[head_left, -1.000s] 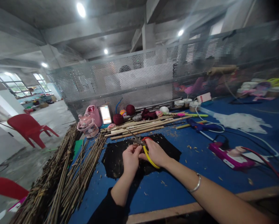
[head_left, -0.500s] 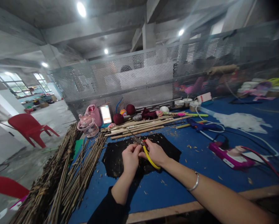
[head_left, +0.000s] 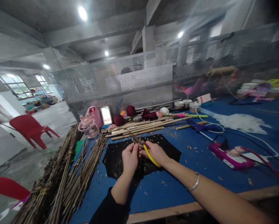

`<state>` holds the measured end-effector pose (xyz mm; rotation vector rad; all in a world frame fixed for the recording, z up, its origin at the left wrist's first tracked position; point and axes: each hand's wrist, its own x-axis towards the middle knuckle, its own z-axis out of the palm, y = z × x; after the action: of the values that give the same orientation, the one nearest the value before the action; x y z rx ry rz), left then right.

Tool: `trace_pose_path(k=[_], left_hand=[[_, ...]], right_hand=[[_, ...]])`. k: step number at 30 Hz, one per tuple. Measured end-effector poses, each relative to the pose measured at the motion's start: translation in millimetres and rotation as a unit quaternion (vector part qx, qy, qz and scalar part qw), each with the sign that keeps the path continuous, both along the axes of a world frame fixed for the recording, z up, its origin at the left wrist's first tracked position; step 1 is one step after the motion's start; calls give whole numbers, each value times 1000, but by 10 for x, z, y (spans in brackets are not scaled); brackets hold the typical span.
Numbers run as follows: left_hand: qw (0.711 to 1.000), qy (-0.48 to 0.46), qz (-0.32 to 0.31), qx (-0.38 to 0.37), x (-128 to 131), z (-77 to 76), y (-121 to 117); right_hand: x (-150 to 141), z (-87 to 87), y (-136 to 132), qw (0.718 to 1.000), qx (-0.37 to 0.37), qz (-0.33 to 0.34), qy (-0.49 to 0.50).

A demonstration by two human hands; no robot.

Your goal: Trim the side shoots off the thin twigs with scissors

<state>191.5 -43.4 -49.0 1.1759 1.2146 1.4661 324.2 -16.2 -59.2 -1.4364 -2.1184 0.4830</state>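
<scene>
My right hand (head_left: 155, 152) is closed round scissors (head_left: 143, 145) with red and yellow handles; their dark blades point up and left. My left hand (head_left: 130, 157) is closed in a pinch right beside the blades, holding something small that I cannot make out. Both hands hover over a black mat (head_left: 116, 155) littered with wood shavings, on the blue table (head_left: 195, 174). A silver bangle (head_left: 195, 183) circles my right wrist.
Bundles of thin brown sticks (head_left: 67, 174) lie along the table's left edge. Pale peeled sticks (head_left: 141, 126) lie behind the mat. A blue glue gun (head_left: 200, 126), a pink tool (head_left: 230, 157) with cables, white fabric (head_left: 242, 121), yarn balls (head_left: 118, 119) and a pink jug (head_left: 93, 116) stand further back. A mesh screen (head_left: 153, 77) closes off the rear.
Both hands have shifted a little up and away over the mat, staying together. The scissors' blades have tilted slightly. The view has drifted a bit to the right.
</scene>
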Motion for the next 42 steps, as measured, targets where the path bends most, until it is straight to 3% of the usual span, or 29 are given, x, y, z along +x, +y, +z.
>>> trace_pose_path(k=[4,11,26,31,37,42], left_hand=[[998,-16,-48,26,8,-38,22],[999,-14,-28,-13,16,-46,20],[1000,23,-6,18,44,-60,-25],[998,54,-3,27,30,-14,-42],[996,78,-1,46,21,-10,-53],[995,87,6,57,23,10,-77]], right_hand=[[32,22,3,1000,22,-12,0],[70,13,26,999,34,17,-12],[20,-1,11,997,73,26,-15],[50,28,7,998,64,24,-16],[48,36,-8,999,-1,33,18],[35,-3,12,1000,9,21,8]])
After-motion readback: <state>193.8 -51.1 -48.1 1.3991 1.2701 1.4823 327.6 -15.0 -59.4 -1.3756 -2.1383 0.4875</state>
